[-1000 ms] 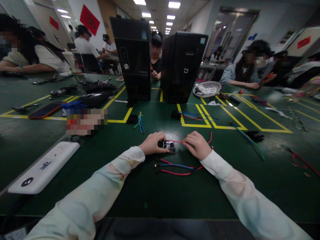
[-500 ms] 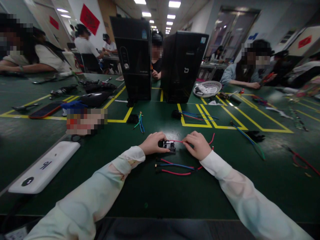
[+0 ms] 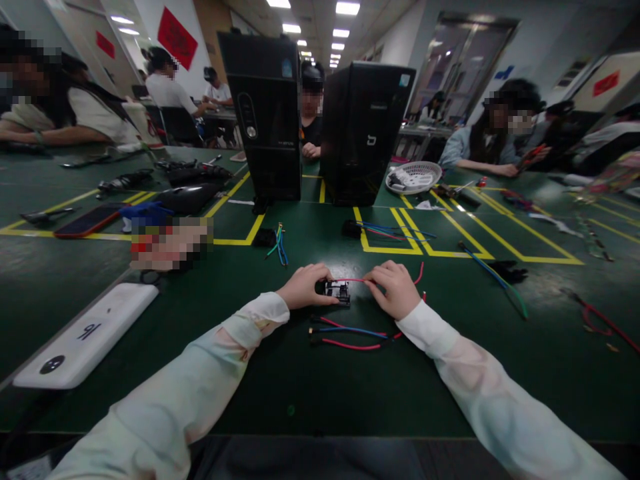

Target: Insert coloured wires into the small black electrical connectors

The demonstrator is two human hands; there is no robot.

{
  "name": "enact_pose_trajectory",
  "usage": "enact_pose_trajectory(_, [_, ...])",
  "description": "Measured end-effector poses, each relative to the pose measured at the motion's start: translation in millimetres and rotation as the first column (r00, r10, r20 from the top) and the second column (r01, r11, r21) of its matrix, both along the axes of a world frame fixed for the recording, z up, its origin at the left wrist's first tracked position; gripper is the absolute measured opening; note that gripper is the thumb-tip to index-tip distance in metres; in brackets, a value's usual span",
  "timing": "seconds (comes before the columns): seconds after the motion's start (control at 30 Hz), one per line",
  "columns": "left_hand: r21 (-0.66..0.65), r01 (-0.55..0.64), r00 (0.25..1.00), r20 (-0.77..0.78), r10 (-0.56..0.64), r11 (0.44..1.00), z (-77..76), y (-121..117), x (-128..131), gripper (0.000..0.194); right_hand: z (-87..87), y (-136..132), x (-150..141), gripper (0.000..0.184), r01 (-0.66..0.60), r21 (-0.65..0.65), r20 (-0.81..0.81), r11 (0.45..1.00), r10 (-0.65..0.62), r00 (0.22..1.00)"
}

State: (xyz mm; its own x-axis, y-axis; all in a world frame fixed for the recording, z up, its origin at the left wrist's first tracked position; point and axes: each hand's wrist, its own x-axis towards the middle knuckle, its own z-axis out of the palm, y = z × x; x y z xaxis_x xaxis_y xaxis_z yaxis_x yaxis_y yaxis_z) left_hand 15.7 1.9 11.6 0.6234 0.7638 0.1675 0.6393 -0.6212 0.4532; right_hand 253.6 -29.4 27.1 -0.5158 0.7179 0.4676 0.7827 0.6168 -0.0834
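Observation:
My left hand [image 3: 306, 287] grips a small black plastic housing [image 3: 337, 292] from its left side, thumb along the near edge and fingers at the far edge. My right hand [image 3: 393, 288] pinches a red wire [image 3: 355, 280] between thumb and fingertips. The wire's left end meets the housing's far side; whether it is seated inside I cannot tell. Its other end seems to come out behind my right hand. On the table just below lie a blue wire [image 3: 350, 330] and another red wire [image 3: 353, 345], with dark or brass-coloured ends at the left.
Two black computer towers [image 3: 260, 127] [image 3: 367, 133] stand ahead, a person between them. A white basket [image 3: 414, 177] sits behind right. Wire bundles [image 3: 281, 245] [image 3: 507, 287] lie around on the green table [image 3: 310, 387]. A white power bank [image 3: 87, 337] is at left.
My right hand has shifted very slightly left along with the red wire. The left hand and the black housing stay nearly still.

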Motion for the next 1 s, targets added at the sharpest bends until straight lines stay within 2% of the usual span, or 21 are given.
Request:
enact_pose_trajectory(0.17, [-0.002,0.004,1.000,0.006,-0.004,1.000,0.6,-0.5,-0.3,0.042,-1.0,1.2,2.7,0.013,-0.102,-0.039,0.001,0.994,0.102,0.995])
enact_pose_trajectory(0.33, [-0.008,0.003,1.000,-0.001,-0.003,1.000,1.6,-0.5,0.2,0.042,-1.3,2.1,1.9,0.014,-0.015,-0.014,0.008,1.000,0.015,1.000])
enact_pose_trajectory(0.57, [-0.006,-0.001,1.000,0.002,0.001,1.000,0.3,0.5,-0.2,0.043,-3.0,3.5,5.0,0.013,-0.101,-0.064,0.010,0.993,0.102,0.995])
enact_pose_trajectory(0.77, [-0.017,-0.004,1.000,0.007,0.004,1.000,-0.3,0.9,-0.5,0.043,-1.0,3.0,2.4,0.016,-0.013,-0.021,0.021,1.000,0.014,1.000])
enact_pose_trajectory(0.93, [-0.012,-0.002,1.000,0.007,0.002,1.000,0.8,0.1,0.5,0.043,-3.7,5.3,5.4,0.015,-0.130,-0.075,-0.006,0.989,0.130,0.992])
enact_pose_trajectory(1.0, [-0.014,-0.004,1.000,0.003,0.004,1.000,1.4,-0.2,0.8,0.043,-3.8,4.8,5.3,0.014,-0.125,-0.092,0.010,0.988,0.127,0.992])
